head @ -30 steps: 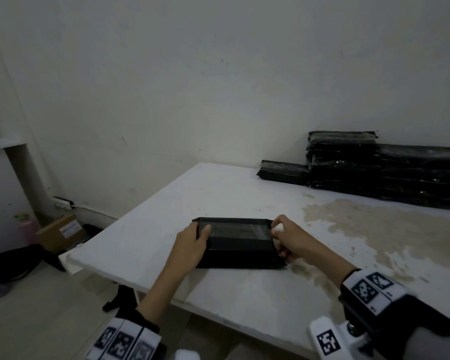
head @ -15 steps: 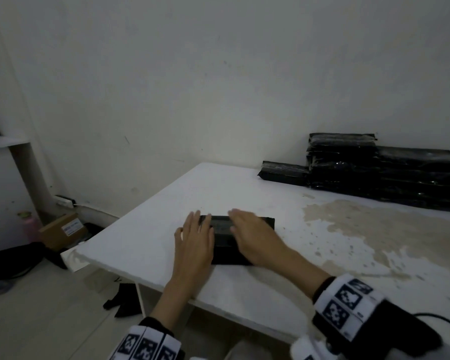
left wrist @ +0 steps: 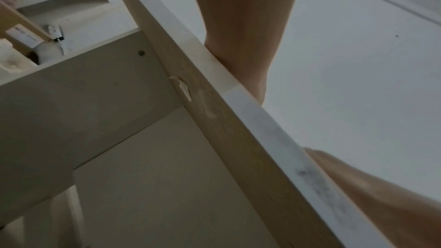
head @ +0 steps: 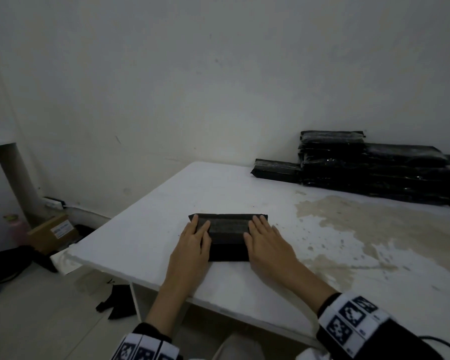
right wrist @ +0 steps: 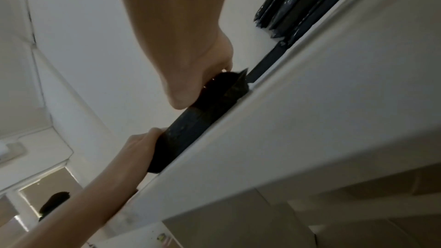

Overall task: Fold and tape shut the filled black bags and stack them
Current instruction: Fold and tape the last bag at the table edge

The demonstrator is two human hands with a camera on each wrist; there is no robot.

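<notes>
A filled black bag (head: 227, 236) lies flat on the white table (head: 218, 188) near its front edge, with a strip of clear tape across its top. My left hand (head: 195, 236) presses flat on the bag's left end with straight fingers. My right hand (head: 264, 236) presses flat on its right end the same way. In the right wrist view the black bag (right wrist: 190, 125) shows edge-on between both hands at the table rim. The left wrist view shows only my forearms and the table edge (left wrist: 262, 120); the bag is hidden there.
Several taped black bags (head: 374, 170) are stacked against the wall at the table's back right. A worn brown patch (head: 374, 229) marks the tabletop on the right. On the floor at the left stand a cardboard box (head: 53, 229), a pink bottle (head: 17, 227) and dark bags.
One second ago both hands held the bag's ends. They then met over its middle, and now have slid apart, pressing flat on the left and right ends.
</notes>
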